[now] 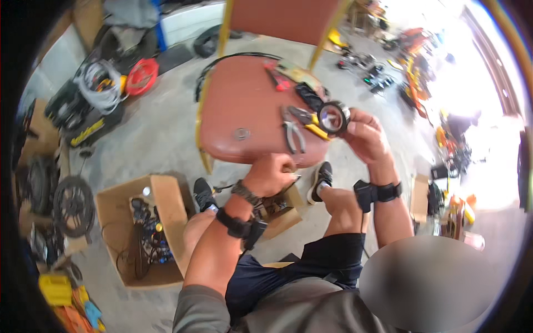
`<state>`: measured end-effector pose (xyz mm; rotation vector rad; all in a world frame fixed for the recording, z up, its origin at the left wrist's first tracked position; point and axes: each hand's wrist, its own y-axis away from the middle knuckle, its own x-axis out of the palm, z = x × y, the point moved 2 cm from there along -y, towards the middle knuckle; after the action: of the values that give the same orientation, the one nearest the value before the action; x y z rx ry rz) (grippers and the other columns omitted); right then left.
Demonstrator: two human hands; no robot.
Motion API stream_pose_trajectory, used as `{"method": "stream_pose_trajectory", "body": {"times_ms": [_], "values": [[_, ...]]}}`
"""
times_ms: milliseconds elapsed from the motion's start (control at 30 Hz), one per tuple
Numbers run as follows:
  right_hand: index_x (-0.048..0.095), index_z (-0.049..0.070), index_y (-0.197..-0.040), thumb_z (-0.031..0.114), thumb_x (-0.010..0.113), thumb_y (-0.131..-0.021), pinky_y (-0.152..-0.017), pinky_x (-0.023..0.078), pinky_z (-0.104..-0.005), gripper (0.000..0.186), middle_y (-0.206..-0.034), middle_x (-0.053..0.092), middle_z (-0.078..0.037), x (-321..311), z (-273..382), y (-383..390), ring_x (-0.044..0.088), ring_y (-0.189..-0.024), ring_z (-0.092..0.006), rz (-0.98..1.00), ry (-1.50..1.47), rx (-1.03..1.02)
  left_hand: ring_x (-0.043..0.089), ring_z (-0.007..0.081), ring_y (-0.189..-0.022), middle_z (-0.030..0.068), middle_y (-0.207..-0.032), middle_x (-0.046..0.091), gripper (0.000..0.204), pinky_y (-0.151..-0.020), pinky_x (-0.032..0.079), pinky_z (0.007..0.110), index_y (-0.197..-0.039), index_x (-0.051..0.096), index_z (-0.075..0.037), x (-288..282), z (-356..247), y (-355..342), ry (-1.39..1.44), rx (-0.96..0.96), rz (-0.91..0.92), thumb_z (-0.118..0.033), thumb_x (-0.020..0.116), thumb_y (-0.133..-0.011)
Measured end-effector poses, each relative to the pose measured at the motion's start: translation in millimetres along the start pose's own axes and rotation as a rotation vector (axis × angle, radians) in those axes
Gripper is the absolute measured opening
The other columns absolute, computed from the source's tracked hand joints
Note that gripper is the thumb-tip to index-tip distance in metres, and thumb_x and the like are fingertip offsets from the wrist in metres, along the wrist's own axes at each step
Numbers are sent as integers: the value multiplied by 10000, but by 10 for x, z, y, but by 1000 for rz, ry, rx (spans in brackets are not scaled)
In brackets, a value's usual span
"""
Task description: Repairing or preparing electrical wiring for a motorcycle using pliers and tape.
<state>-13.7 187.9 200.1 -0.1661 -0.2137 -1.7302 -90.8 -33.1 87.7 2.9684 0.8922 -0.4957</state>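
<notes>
My right hand (366, 136) grips a round black-rimmed thing (333, 117) with a shiny pale centre, held above the right side of a red-brown padded chair seat (239, 105). Whether it is a small lamp or a roll of tape I cannot tell. My left hand (270, 173) is closed, fingers curled, at the seat's front edge; what it may hold is hidden. Between the hands on the seat lie grey-handled pliers (293, 135) and a yellow-and-black handled tool (315, 129). Farther back are a black bundle (308, 96) and a red-handled tool (277, 77). A small metal ring (241, 133) lies at front left.
An open cardboard box (166, 205) of cables and parts stands to my left, and a smaller box (283, 213) sits between my feet. Wheels (74, 206) lean at far left. A red coil (142, 76) lies beyond. Machine parts (416, 72) spread across the right floor.
</notes>
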Motion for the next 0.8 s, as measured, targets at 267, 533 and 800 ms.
{"method": "stream_pose_trajectory", "body": {"times_ms": [267, 533, 800], "values": [[631, -41, -1120, 153, 610, -950, -849, 562, -453, 260, -1150, 675, -158, -243, -791, 803, 665, -1014, -256, -88, -470, -13, 610, 80, -718, 31, -777, 679, 193, -641, 513, 266, -939, 678, 33, 218, 128, -19, 155, -159, 153, -53, 751, -782], [504, -68, -1275, 363, 708, -832, -817, 530, -351, 651, -1181, 632, -154, -544, -566, 270, 644, -998, -224, -5, -304, -159, 562, 45, -693, -30, -786, 645, 179, -623, 482, 242, -964, 678, 3, 457, -45, 5, 391, -448, 370, -14, 764, -809], [426, -80, -1411, 266, 778, -767, -1029, 470, -331, 811, -1257, 594, -210, -1042, -886, -165, 625, -1135, -264, 39, -533, -148, 612, 58, -675, 5, -759, 669, 168, -608, 493, 232, -967, 687, 12, 602, 67, -171, 363, -696, 686, 35, 748, -812]]}}
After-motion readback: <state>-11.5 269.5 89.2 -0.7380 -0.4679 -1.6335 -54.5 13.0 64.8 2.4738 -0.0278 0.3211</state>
